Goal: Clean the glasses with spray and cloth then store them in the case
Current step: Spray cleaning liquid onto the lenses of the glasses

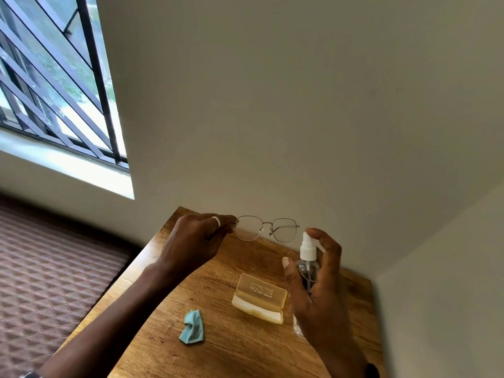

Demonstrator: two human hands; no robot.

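My left hand [195, 238] pinches the left end of thin metal-framed glasses [266, 228], holding them up above the far part of the wooden table [218, 350], lenses facing me. My right hand [316, 290] grips a clear spray bottle [308, 264] with a white nozzle, the forefinger arched over the top of the nozzle, just right of and below the glasses. A yellowish translucent glasses case [260, 297] lies open on the table under my hands. A crumpled light-blue cloth [193, 327] lies to the case's left.
The table stands in a corner, with beige walls behind and to the right. A barred window [54, 91] is at upper left. A patterned brown quilted surface [49, 282] lies left of the table.
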